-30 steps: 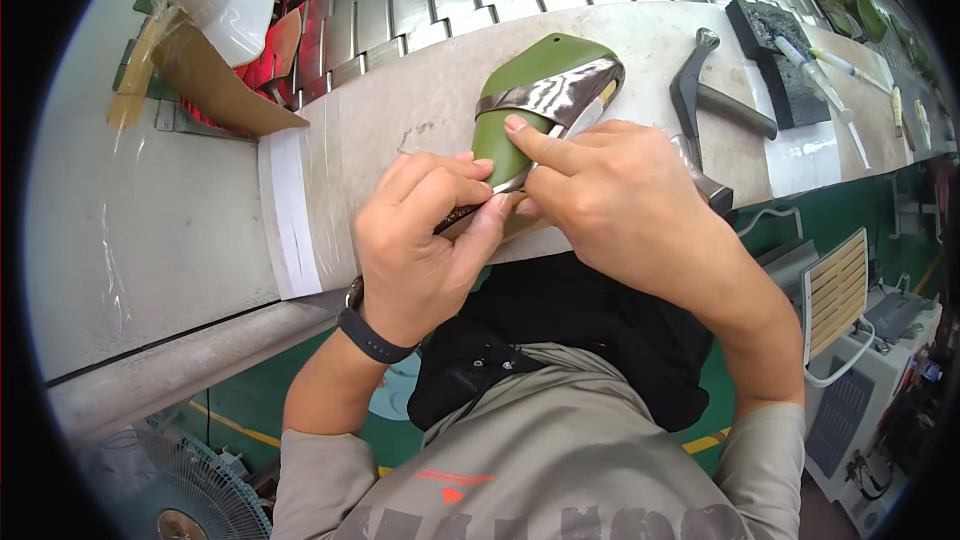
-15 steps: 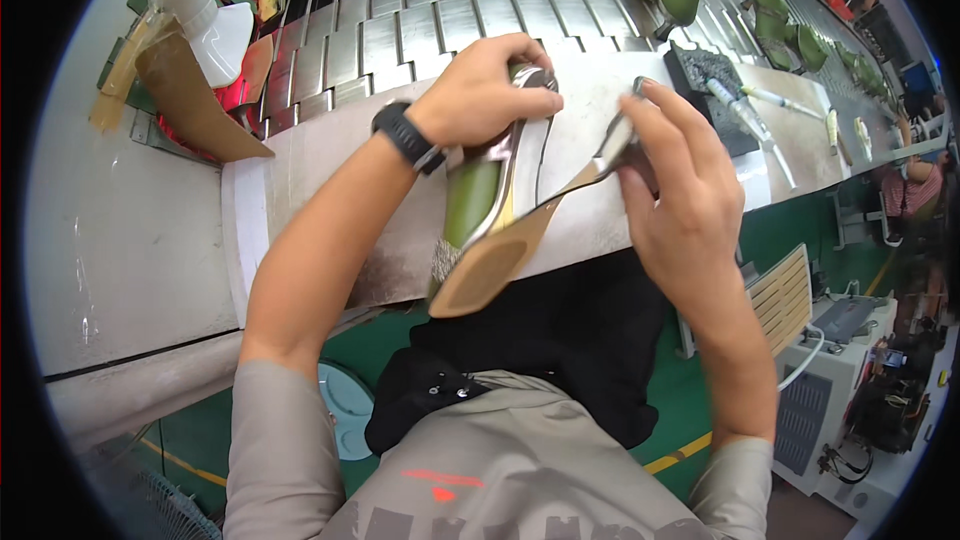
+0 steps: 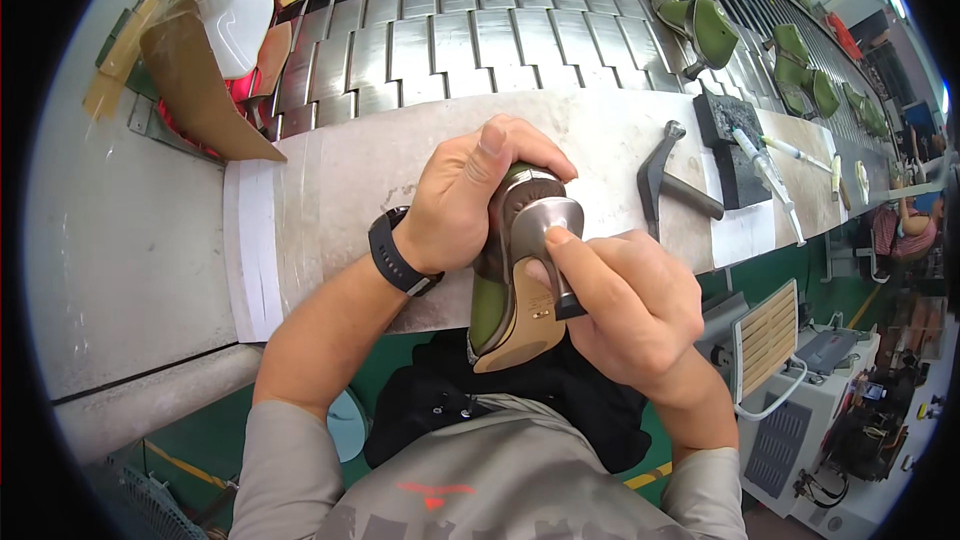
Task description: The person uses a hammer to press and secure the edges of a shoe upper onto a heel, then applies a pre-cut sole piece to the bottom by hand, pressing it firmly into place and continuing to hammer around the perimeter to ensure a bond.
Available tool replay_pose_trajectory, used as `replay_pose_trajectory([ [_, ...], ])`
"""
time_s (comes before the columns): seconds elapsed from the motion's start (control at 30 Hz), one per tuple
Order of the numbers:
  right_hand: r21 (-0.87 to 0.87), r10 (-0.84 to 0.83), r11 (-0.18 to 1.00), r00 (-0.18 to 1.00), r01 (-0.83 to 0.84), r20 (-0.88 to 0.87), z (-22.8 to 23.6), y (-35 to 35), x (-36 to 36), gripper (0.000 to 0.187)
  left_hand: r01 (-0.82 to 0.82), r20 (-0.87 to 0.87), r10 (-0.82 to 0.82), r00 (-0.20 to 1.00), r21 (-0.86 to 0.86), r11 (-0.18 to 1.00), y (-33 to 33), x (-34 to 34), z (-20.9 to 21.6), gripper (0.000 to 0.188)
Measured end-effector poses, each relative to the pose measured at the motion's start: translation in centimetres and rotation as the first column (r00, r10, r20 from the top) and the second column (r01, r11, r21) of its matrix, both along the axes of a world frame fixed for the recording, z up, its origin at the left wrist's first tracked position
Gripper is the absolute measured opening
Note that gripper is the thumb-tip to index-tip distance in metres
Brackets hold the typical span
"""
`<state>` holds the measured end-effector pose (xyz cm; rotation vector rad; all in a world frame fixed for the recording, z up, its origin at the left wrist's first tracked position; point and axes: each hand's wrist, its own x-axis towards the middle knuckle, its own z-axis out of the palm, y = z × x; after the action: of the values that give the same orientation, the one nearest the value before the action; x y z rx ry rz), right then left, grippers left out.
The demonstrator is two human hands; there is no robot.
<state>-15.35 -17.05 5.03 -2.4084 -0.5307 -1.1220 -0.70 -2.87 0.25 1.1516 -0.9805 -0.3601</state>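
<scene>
Left hand (image 3: 462,202): wrapping around the heel end of the shoe (image 3: 512,280), fingers curled over its far side, thumb lying along the top; gripping firmly.
Right hand (image 3: 625,305): closing on the shoe from the near right; index finger (image 3: 572,252) and thumb pressing against the grey heel piece (image 3: 545,220), remaining fingers folded into the palm below.
Shoe: sitting between both sets of fingers, sole turned up; tan sole (image 3: 520,325) pointing back toward the body, green upper showing along the left edge under the left fingers.
Heel piece: resting right at the right fingertips, just under the left thumb.
Wristwatch (image 3: 397,252): sitting on the left wrist, black band, just behind the left fingers.
Workbench (image 3: 330,190): lying under both hands, pale and scuffed; shoe hanging over its near edge.
Hammer-like tool (image 3: 665,180): lying on the bench beyond and right of the right fingers, apart from them.
Black block (image 3: 735,140): lying further right of the tool, with a thin pen-like stick (image 3: 765,180) across it.
Conveyor slats (image 3: 470,40): running beyond the left fingers, metal, well apart.
Green shoe parts (image 3: 705,25): lying on the slats far beyond the right fingers.
Brown card (image 3: 195,90): leaning far left of the left fingers, beside a white funnel-shaped piece (image 3: 235,25).
</scene>
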Motion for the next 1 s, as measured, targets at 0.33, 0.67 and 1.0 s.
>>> replay_pose_trajectory([
  [0.33, 0.004, 0.019, 1.000, 1.000, -0.019, 0.018, -1.1, -0.2, 1.3, 0.035, -0.060, 0.080, 0.052, 0.995, 0.089, 0.994, -0.1, 0.1, 0.2, 0.075],
  [0.67, -0.008, 0.047, 0.999, 0.999, -0.047, 0.018, -1.4, -0.7, 1.5, 0.036, -0.039, 0.093, 0.033, 0.995, 0.065, 0.997, -0.1, 0.1, 0.0, 0.069],
  [1.0, 0.139, -0.113, 0.983, 0.993, 0.117, -0.042, -2.1, -2.8, 5.6, 0.032, -0.116, -0.036, 0.127, 0.991, 0.222, 0.968, -2.3, 2.6, 1.1, 0.039],
])
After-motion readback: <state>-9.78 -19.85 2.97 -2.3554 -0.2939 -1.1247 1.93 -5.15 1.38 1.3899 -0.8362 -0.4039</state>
